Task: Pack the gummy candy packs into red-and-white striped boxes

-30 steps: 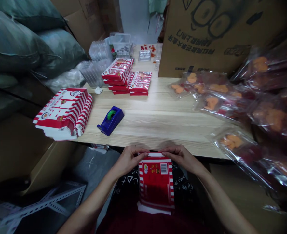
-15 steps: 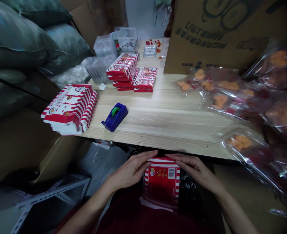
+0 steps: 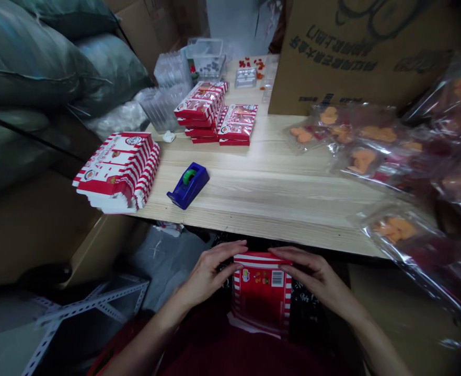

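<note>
A red cardboard box [image 3: 260, 297] with white striped borders and a barcode lies against my body, below the table's front edge. My left hand [image 3: 215, 269] grips its upper left corner, thumb on the printed face and fingers over the far edge. At the upper right corner my right hand [image 3: 312, 271] pinches the same box, thumb below and fingers along the top flap. The box's near end shows a white edge; its underside is hidden.
On the table [image 3: 262, 183] are a blue tape dispenser [image 3: 189, 185], a stack of flat striped boxes [image 3: 116, 169], filled boxes [image 3: 203, 104] and clear plastic trays [image 3: 162, 107]. Bagged orange pieces [image 3: 395, 227] cover the right side, before a large carton [image 3: 332, 62].
My left thumb and fingers have shifted at the box's top edge, and the right thumb now shows on the printed face. The whole view has shifted slightly.
</note>
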`<action>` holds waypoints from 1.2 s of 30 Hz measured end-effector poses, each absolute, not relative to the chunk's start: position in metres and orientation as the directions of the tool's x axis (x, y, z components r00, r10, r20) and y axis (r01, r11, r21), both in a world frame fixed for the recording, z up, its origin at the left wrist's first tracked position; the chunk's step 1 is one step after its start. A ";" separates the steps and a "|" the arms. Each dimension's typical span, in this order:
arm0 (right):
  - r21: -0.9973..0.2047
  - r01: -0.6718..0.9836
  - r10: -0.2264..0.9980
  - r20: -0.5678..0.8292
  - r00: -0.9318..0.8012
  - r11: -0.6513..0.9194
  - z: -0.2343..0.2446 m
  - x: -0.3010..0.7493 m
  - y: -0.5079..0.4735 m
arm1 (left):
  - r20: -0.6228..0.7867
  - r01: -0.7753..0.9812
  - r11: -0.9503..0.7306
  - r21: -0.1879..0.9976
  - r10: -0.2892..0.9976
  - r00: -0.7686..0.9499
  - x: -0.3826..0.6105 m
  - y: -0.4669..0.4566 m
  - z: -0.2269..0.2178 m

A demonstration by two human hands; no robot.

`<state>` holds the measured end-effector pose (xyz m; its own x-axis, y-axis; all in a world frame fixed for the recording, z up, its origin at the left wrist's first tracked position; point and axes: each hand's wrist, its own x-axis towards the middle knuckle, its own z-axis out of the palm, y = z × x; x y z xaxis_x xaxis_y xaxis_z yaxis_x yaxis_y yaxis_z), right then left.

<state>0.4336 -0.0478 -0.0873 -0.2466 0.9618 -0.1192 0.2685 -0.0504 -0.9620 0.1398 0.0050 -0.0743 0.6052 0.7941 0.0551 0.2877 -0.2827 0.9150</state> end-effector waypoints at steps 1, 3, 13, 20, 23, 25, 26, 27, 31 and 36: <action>-0.963 0.266 0.966 -0.105 -0.236 -0.040 -0.088 0.432 -0.049 | 0.064 0.289 -0.295 0.911 0.792 0.607 0.139 0.006 -0.074; -0.966 0.259 0.974 -0.069 -0.214 -0.011 -0.089 0.429 -0.050 | 0.047 0.286 -0.271 0.919 0.796 0.603 0.138 0.008 -0.071; -0.972 0.231 0.977 -0.020 -0.213 0.031 -0.098 0.416 -0.049 | -0.112 0.281 -0.076 0.957 0.796 0.595 0.148 0.015 -0.070; -0.988 0.154 0.990 -0.003 -0.142 0.019 -0.107 0.414 -0.047 | 0.003 0.167 -0.128 0.978 0.803 0.596 0.157 0.013 -0.087; -0.988 0.152 0.996 -0.006 -0.093 0.008 -0.089 0.411 -0.048 | 0.039 0.132 -0.138 0.982 0.820 0.571 0.155 0.013 -0.076; -0.989 0.147 0.998 0.004 -0.060 0.013 -0.071 0.408 -0.048 | 0.069 0.119 -0.159 0.980 0.836 0.544 0.152 0.013 -0.063; -0.990 0.141 0.998 0.006 -0.056 0.014 -0.064 0.406 -0.048 | 0.087 0.117 -0.176 0.978 0.840 0.535 0.151 0.013 -0.056; -0.991 0.137 0.998 0.005 -0.058 0.012 -0.058 0.404 -0.047 | 0.097 0.120 -0.189 0.975 0.841 0.532 0.149 0.013 -0.051; -0.988 0.157 1.000 0.001 -0.022 0.005 -0.061 0.400 -0.045 | 0.059 0.236 -0.207 0.949 0.855 0.515 0.133 0.023 -0.049; -0.982 0.189 0.999 -0.022 -0.026 -0.017 -0.085 0.403 -0.042 | 0.378 0.681 -0.251 0.688 0.925 -0.041 0.080 0.082 -0.063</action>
<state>0.4027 -0.0423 -0.0854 -0.0261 0.9994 -0.0219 0.1890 -0.0166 -0.9818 0.0798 0.0816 -0.0628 -0.0410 0.9249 0.3779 0.6810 -0.2509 0.6880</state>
